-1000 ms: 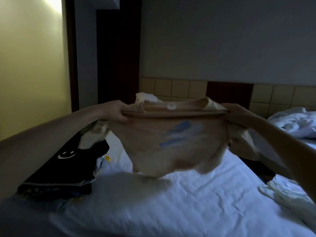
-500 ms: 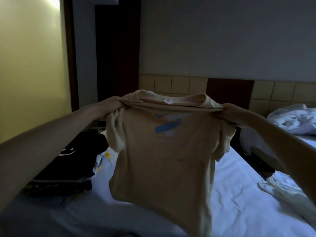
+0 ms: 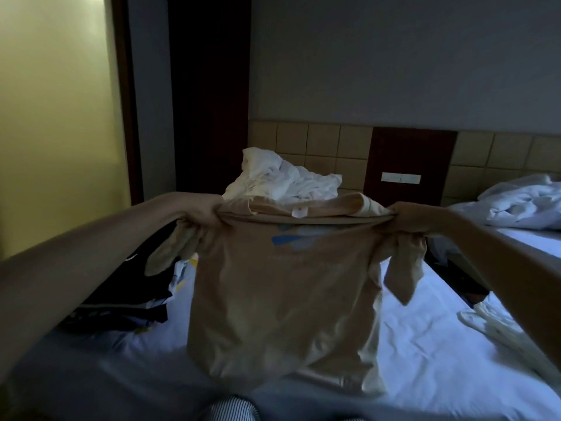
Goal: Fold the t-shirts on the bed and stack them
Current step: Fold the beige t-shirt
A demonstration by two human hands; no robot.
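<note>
Underneath everything, wide bed with wrinkled white sheet (image 3: 425,344). Held up over it, beige short-sleeved cotton t-shirt (image 3: 282,293) with blue chest print, hanging flat, sleeves drooping, hem possibly brushing the sheet; too dim to tell. Both arms stretched forward, roughly level. Left hand (image 3: 203,212) clenched round one shoulder of the shirt, right hand (image 3: 409,218) gripping the other, cloth taut between. Left of the shirt, partly hidden behind the left forearm, stack of folded dark garments (image 3: 133,287). Near the headboard, crumpled white cloth heap (image 3: 282,180). At the right edge, limp white garment (image 3: 498,329). On the collar, small white label (image 3: 299,211).
</note>
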